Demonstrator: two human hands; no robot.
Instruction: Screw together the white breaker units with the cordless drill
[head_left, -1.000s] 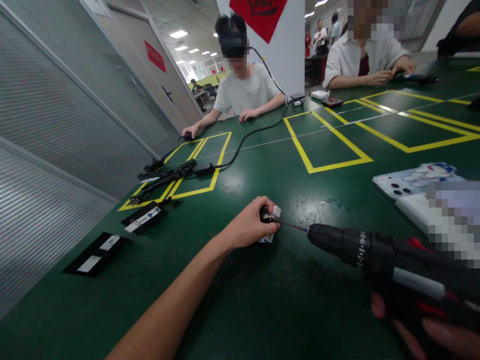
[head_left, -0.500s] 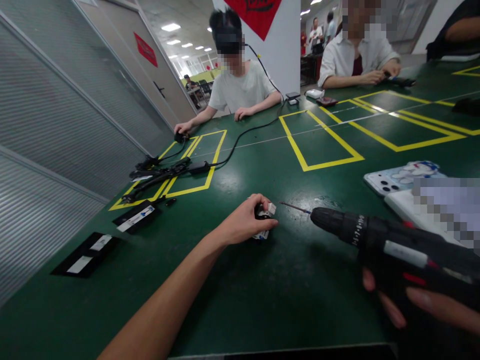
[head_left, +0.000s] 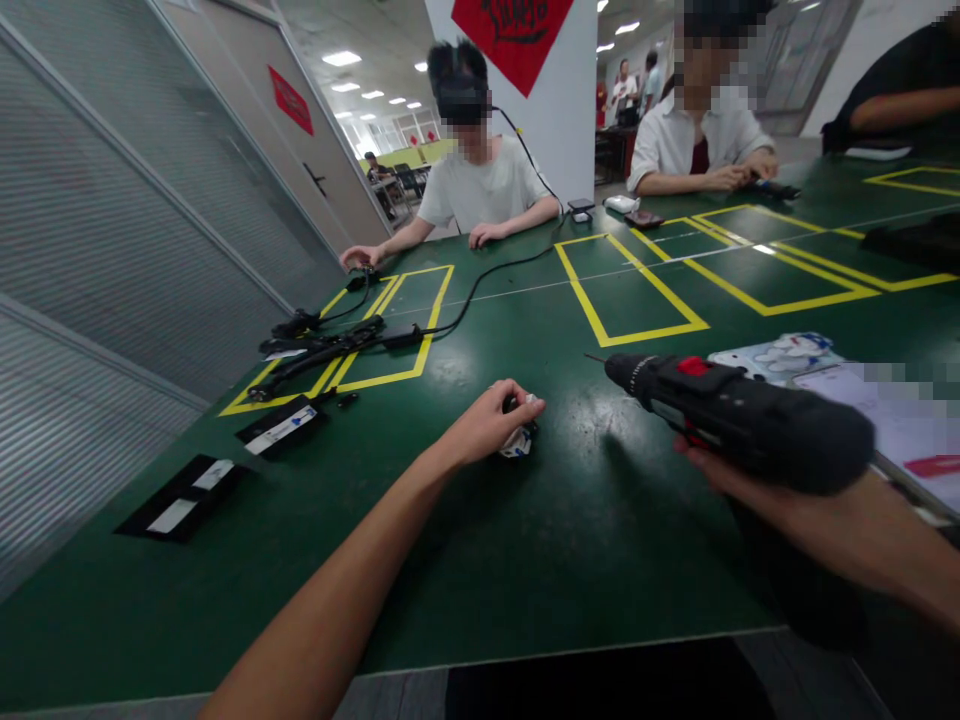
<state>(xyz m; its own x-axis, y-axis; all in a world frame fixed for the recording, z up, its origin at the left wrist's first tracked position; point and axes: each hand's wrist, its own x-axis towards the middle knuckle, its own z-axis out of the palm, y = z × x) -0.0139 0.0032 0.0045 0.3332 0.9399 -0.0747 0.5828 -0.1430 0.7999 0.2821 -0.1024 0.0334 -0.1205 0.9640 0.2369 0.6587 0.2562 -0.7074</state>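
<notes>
My left hand (head_left: 487, 425) rests on the green table (head_left: 525, 540) with its fingers closed around a small black and white part (head_left: 519, 438). My right hand (head_left: 739, 480) grips a black cordless screwdriver (head_left: 739, 418) with a red switch, held level above the table. Its thin bit (head_left: 596, 357) points left and away, a hand's width to the right of the small part and not touching it.
A phone in a patterned case (head_left: 780, 355) and papers (head_left: 892, 415) lie at the right. Two black flat packs (head_left: 281, 427) (head_left: 184, 498) and a tangle of black cables (head_left: 330, 345) lie at the left by yellow tape boxes (head_left: 637, 290). Other people sit along the far edge.
The screwdriver bit pulled back from the small part and the tool swung up and to the right. My left hand stayed on the part, which now sits more under the fingers.
</notes>
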